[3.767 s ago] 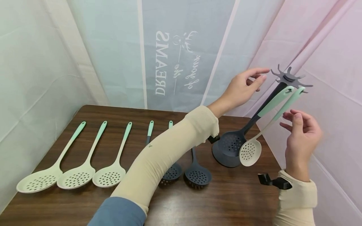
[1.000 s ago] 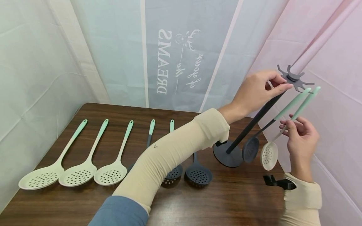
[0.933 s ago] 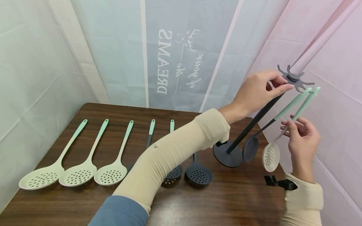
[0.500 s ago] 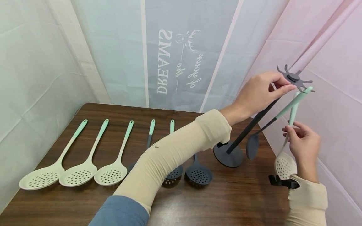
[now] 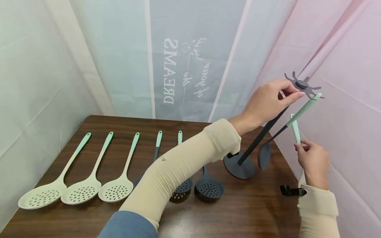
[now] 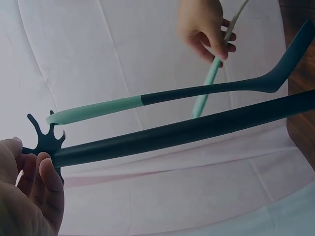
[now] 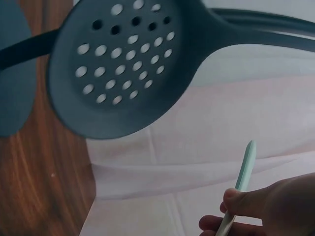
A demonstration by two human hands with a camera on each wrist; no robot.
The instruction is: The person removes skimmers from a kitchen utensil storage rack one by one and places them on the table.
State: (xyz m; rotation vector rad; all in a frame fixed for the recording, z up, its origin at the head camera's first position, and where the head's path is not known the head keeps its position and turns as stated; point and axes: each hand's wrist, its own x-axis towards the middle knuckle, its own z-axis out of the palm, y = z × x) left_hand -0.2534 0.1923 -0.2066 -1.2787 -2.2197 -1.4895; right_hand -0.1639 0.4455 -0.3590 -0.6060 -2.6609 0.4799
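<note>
My left hand (image 5: pixel 265 102) pinches a prong of the dark utensil stand (image 5: pixel 262 137) near its star-shaped hook top; the left wrist view shows thumb and fingers at that hook. One dark skimmer (image 5: pixel 264 156) with a mint-green handle hangs from the stand, its round perforated head (image 7: pixel 113 123) large in the right wrist view. To the right, my right hand (image 5: pixel 314 162) grips a cream skimmer by its mint-green handle (image 5: pixel 295 129), handle end upward. This skimmer is off the hooks, and its head is hidden behind my right wrist.
On the wooden table (image 5: pixel 247 211) lie three cream skimmers, the nearest to the stand being a cream one (image 5: pixel 116 190). Beside them are dark skimmers, including one dark skimmer (image 5: pixel 209 188), partly covered by my left sleeve (image 5: pixel 178 172). Curtains enclose the table.
The cream skimmer has come off the hook and moved down with my right hand, now apart from the stand. My left hand went from beside the stand top to pinching it; the stand has turned.
</note>
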